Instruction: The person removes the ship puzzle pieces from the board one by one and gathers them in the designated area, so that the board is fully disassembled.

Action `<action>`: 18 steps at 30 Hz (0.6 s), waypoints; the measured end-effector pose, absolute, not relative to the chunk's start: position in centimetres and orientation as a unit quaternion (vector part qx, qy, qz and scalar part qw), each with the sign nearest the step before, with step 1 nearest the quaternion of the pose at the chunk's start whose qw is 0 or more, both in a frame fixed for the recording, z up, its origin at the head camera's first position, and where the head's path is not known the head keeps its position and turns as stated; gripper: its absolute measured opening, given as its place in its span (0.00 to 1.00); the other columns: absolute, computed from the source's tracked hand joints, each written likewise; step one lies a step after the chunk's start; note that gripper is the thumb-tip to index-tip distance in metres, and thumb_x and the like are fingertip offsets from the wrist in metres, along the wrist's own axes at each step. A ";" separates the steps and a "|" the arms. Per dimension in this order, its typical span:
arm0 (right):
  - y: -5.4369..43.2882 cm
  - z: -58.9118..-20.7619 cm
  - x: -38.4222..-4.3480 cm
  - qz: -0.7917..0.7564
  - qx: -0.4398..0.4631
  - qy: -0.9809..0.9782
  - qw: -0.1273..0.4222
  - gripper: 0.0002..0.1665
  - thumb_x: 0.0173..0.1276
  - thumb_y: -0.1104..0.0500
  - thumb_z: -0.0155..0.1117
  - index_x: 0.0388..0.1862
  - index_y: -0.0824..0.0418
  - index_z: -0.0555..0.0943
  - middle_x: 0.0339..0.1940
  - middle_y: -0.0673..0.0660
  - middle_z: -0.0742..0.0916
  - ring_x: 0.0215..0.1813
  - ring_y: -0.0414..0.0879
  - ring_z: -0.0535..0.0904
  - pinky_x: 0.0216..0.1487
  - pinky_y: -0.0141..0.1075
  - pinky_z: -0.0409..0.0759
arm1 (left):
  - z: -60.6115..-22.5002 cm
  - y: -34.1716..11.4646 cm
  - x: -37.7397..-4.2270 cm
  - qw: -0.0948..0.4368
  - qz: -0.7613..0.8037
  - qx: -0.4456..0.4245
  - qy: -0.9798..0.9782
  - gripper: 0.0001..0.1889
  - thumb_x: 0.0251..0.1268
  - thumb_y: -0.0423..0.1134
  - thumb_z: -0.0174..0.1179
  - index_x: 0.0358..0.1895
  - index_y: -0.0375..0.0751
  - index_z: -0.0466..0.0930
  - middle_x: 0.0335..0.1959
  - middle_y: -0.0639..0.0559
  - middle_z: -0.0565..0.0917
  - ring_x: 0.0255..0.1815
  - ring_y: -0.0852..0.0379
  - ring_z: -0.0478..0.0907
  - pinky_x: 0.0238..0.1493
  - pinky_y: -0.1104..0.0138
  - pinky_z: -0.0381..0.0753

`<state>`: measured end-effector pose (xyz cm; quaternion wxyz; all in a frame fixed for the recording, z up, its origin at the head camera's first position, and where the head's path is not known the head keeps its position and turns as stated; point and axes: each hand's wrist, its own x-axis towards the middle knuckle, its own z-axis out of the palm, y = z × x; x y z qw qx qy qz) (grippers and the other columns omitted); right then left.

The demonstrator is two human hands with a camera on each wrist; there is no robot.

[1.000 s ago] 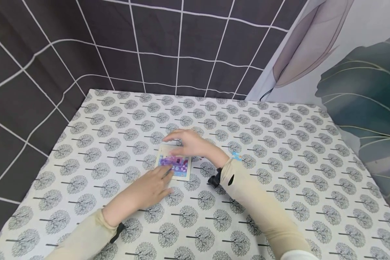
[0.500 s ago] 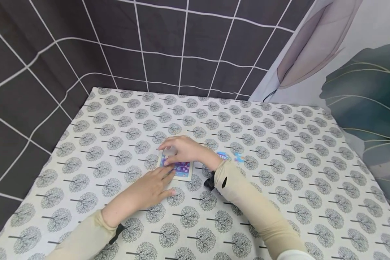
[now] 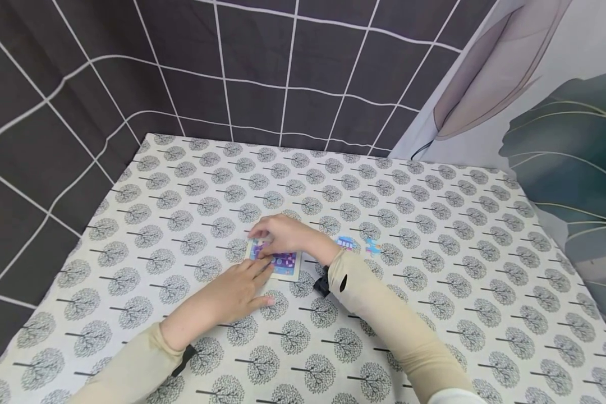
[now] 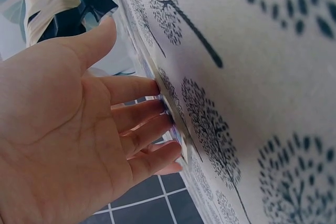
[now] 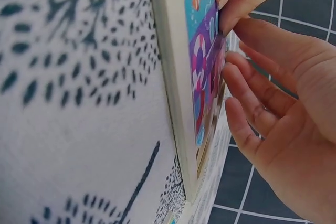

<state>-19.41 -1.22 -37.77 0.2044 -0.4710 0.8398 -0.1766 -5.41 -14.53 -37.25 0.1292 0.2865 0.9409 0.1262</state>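
Observation:
A small framed jigsaw puzzle [image 3: 287,265], printed purple, blue and pink with a pale border, lies flat on the table. My left hand [image 3: 234,293] rests its straight fingertips on the near left part of it, thumb spread away. Over the puzzle's far side arches my right hand [image 3: 289,234], its thumb and fingers touching the surface close to the left fingertips. In the right wrist view, the right fingers [image 5: 252,114] are loosely bent along the pale frame [image 5: 181,77]; no piece shows between them. Part of the picture is hidden beneath both hands.
Two loose jigsaw pieces lie right of the puzzle: a blue and purple piece [image 3: 345,243] by the right wrist and a light blue piece [image 3: 372,246] with orange. A tree-print cloth [image 3: 434,314] covers the table. A dark grid curtain [image 3: 252,62] hangs behind.
My right hand has come down onto the puzzle and its fingers have drawn closer together. The blue and purple piece has come out from behind the right wrist. My left hand stays put.

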 end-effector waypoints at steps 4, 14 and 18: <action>-1.4 -37.8 -19.5 -0.189 -0.454 0.842 0.220 0.23 0.53 0.55 0.73 0.48 0.59 0.81 0.42 0.51 0.84 0.45 0.41 0.78 0.49 0.26 0.75 | -37.3 -14.5 -5.4 0.132 0.128 0.284 0.941 0.37 0.68 0.54 0.47 0.67 0.25 0.58 0.71 0.34 0.55 0.70 0.38 0.56 0.70 0.50 0.58; -2.3 -37.4 -19.3 -0.212 -0.384 0.866 0.239 0.18 0.48 0.59 0.76 0.39 0.63 0.83 0.34 0.53 0.86 0.37 0.41 0.80 0.40 0.22 0.78 | -37.7 -14.5 -5.7 0.119 0.132 0.282 0.943 0.35 0.68 0.53 0.48 0.66 0.26 0.60 0.70 0.35 0.57 0.69 0.39 0.58 0.70 0.51 0.59; -2.6 -37.2 -19.3 -0.205 -0.367 0.874 0.243 0.16 0.48 0.61 0.76 0.37 0.63 0.84 0.34 0.53 0.86 0.37 0.41 0.80 0.40 0.23 0.78 | -37.9 -14.5 -5.9 0.102 0.128 0.284 0.945 0.34 0.68 0.52 0.50 0.65 0.26 0.62 0.70 0.35 0.59 0.68 0.39 0.59 0.69 0.51 0.60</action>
